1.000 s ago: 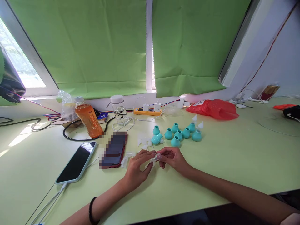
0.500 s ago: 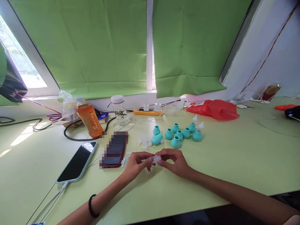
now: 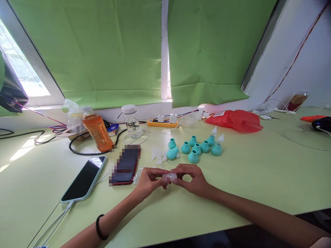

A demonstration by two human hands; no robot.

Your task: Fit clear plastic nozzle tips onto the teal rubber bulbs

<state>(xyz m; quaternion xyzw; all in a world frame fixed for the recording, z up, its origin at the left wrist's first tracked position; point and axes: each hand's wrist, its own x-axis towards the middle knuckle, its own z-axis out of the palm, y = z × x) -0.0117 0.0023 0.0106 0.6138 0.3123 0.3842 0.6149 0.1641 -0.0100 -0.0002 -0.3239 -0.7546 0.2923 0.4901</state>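
Observation:
Between my two hands is a small clear plastic piece (image 3: 170, 176), short and tube-like, held level just above the table. My left hand (image 3: 150, 182) pinches its left end between thumb and fingers. At its right end, the thumb and forefinger of my right hand (image 3: 192, 179) close on it. Beyond my hands stand several turquoise rubber bulbs (image 3: 193, 156) with open necks; one bulb (image 3: 172, 153) lies on its side. White pointed nozzles (image 3: 214, 131) sit on two bulbs at the back right. Loose white tips (image 3: 158, 156) lie left of the bulbs. Clear plastic parts (image 3: 138, 175) are partly hidden behind my left hand.
A dark phone (image 3: 126, 165) and a charging phone (image 3: 84, 181) lie to the left. Behind them are an orange drink bottle (image 3: 97, 132), a clear cup (image 3: 132, 124) and a power strip (image 3: 162, 123). A red plastic bag (image 3: 235, 121) rests at the back right.
The clear piece has shifted slightly and shows more of its length between my fingers. Both hands keep nearly the same place and grip. The whole view has slid very slightly left.

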